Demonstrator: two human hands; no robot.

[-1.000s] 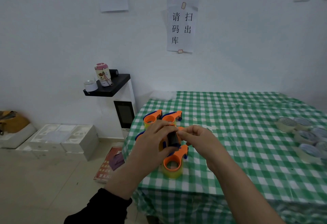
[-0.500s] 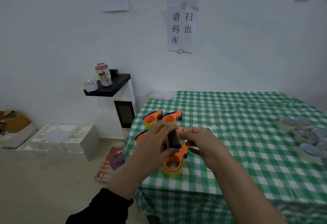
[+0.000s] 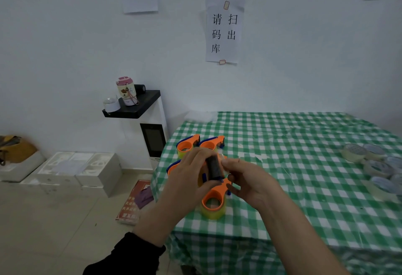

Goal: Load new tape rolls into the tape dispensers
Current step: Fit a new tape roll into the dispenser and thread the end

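1. Wall (image 3: 65, 57), painted white, is carrying a printed paper sheet (image 3: 224, 24) above the table.
2. Table (image 3: 315, 187), draped in green and white checks, is filling the right half of the view.
3. White cabinet (image 3: 152, 140) with a dark panel is standing against the wall just left of the table. White boxes (image 3: 82, 168) are sitting on the floor (image 3: 43, 220) further left.
4. Left hand (image 3: 187, 179), coming out of a black sleeve (image 3: 130, 257), is hovering over the table's near left corner. Its fingers are curling tightly round a dark dispenser (image 3: 214, 167) held upright.
5. Right hand (image 3: 250, 181) is meeting it from the right. Its thumb and bent fingers are closing on the right side of the same dispenser.
6. Loaded dispenser (image 3: 214, 200), orange with a yellow roll in its ring, is lying on the table just beneath both hands, near the front edge. I cannot tell whether it is touching the held one.
7. Two more orange dispensers (image 3: 188, 146) are lying side by side just behind the hands, each carrying a yellow roll. Another orange one (image 3: 173, 167) is peeking out from behind the left hand.
8. Spare tape rolls (image 3: 353, 153) are clustering at the table's right edge, well apart from the hands.
9. Pink-lidded cup (image 3: 127, 92) is standing on the cabinet's black top.
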